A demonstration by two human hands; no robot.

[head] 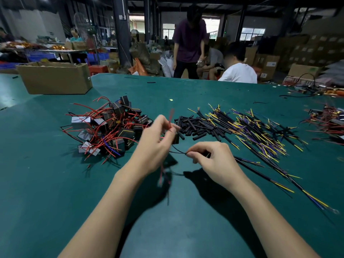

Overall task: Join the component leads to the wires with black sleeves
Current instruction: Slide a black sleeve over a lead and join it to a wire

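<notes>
So the left hand (160,135) is pinching a small black block component (176,139) up off the table, its red leads (170,118) blurring above and below the fingers, while the right hand (210,157) pinches the thin black lead (177,151) coming off it; whether a sleeve is already in that grip, I can't tell. My guess is this stuff weighs next to nothing and the leads are floppy and springy, so hold the block by its body and grab each lead close to the tip or it just wanders. The short black sleeves (193,127) sit in a pile just past the hands, probably stiff-ish but easy to drop. Yellow and purple wires (256,135) fan out to the right, more components (111,127) heap up on the left. Green mat table (55,183), cardboard box (54,77) at the far left, busy warehouse with people and stacked cartons behind.
</notes>
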